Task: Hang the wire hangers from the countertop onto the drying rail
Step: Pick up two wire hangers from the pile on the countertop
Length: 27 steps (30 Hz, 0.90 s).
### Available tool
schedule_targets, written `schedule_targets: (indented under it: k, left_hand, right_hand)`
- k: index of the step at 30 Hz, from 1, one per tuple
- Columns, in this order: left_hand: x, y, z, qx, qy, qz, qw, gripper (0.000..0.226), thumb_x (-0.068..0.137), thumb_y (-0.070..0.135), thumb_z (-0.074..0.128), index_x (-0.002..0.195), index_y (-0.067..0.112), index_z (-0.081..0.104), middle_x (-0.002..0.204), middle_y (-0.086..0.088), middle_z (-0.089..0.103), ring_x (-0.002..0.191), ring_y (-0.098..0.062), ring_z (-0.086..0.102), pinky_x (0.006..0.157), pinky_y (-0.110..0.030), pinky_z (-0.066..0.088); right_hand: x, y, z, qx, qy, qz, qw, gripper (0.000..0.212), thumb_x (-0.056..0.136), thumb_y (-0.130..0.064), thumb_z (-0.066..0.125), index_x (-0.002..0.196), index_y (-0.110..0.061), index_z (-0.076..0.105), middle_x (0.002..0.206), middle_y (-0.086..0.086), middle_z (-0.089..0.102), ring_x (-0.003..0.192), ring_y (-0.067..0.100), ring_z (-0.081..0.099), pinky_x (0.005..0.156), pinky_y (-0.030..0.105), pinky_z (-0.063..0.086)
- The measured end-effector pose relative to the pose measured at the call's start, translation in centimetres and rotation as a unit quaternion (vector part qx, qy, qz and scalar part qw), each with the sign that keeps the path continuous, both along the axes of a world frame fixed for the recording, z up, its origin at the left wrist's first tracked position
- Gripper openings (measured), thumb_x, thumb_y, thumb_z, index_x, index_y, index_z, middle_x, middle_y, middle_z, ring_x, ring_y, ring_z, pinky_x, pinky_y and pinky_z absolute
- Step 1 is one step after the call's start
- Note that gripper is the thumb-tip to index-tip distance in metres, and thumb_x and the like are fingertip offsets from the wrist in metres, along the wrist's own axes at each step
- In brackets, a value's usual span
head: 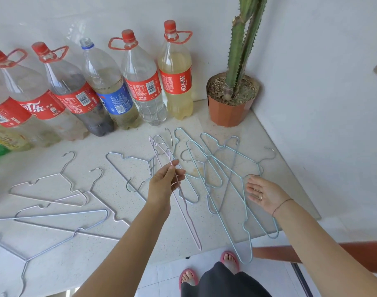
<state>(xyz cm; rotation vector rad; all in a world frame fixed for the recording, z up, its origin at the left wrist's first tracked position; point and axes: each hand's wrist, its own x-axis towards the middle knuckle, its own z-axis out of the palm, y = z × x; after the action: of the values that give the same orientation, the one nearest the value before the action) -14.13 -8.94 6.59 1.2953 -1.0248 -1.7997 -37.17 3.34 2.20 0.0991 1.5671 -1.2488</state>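
Several wire hangers lie scattered on the pale speckled countertop (123, 144). My left hand (165, 183) pinches a pink hanger (190, 226) by its long bar and holds it lifted and edge-on over the counter's middle. My right hand (265, 194) hovers open, palm up, over a tangle of light blue hangers (224, 168) near the counter's right end. Some of the blue ones stick out past the front edge. White and silver hangers (61, 215) lie at the left. No drying rail is in view.
A row of large plastic soda bottles (140, 82) stands along the back wall. A cactus in an orange pot (228, 110) fills the back right corner. White walls close the back and right. Below the counter's front edge are a tiled floor and my sandalled feet (229, 260).
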Motion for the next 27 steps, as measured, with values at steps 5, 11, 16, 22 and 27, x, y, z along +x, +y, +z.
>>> schedule_targets:
  k: [5, 11, 16, 22, 27]
  left_hand:
    - [0.2, 0.9, -0.4, 0.004, -0.005, -0.011, 1.000, 0.024, 0.099, 0.016, 0.044, 0.102, 0.020, 0.067, 0.075, 0.005, 0.071, 0.075, -0.013, 0.063, 0.074, -0.026, 0.047]
    - [0.3, 1.6, -1.0, 0.014, -0.018, -0.024, 0.999, 0.025, 0.100, 0.015, 0.043, 0.107, 0.017, 0.067, 0.078, 0.003, 0.070, 0.077, -0.014, 0.062, 0.077, -0.028, 0.046]
    - [0.5, 2.0, -1.2, 0.024, -0.021, -0.032, 0.999, 0.026, 0.099, 0.014, 0.043, 0.110, 0.016, 0.066, 0.080, 0.002, 0.069, 0.078, -0.015, 0.062, 0.078, -0.029, 0.045]
    - [1.0, 2.1, -1.0, 0.015, -0.020, -0.038, 0.999, 0.026, 0.099, 0.013, 0.043, 0.104, 0.020, 0.068, 0.082, 0.001, 0.067, 0.078, -0.015, 0.060, 0.077, -0.028, 0.045]
    - [2.1, 1.9, -0.8, 0.008, -0.015, -0.040, 0.999, 0.024, 0.098, 0.014, 0.046, 0.105, 0.020, 0.068, 0.079, 0.004, 0.068, 0.075, -0.013, 0.060, 0.078, -0.029, 0.045]
  right_hand:
    - [0.3, -0.5, -0.5, 0.023, 0.004, -0.009, 1.000, 0.044, 0.093, -0.021, 0.051, 0.131, 0.000, 0.045, 0.139, 0.017, 0.045, 0.124, 0.024, 0.046, 0.105, 0.038, 0.035]
    - [0.5, -0.8, -0.1, 0.035, -0.016, -0.001, 0.999, 0.040, 0.094, -0.023, 0.049, 0.129, -0.004, 0.047, 0.134, 0.012, 0.049, 0.126, 0.023, 0.046, 0.104, 0.037, 0.036]
    - [0.8, -1.1, 0.4, 0.023, -0.078, 0.011, 0.997, 0.023, 0.090, -0.031, 0.051, 0.102, -0.013, 0.058, 0.095, 0.001, 0.057, 0.083, 0.012, 0.053, 0.074, 0.026, 0.042]
    - [2.5, -2.5, 1.8, -0.071, -0.086, 0.052, 0.992, 0.014, 0.090, -0.019, 0.054, 0.090, -0.014, 0.066, 0.083, -0.001, 0.059, 0.073, 0.010, 0.052, 0.070, 0.022, 0.043]
    - [4.8, -3.9, 3.8, -0.143, -0.058, 0.109, 0.982, 0.013, 0.090, -0.014, 0.053, 0.094, -0.009, 0.065, 0.075, 0.003, 0.058, 0.065, 0.013, 0.053, 0.057, 0.022, 0.044]
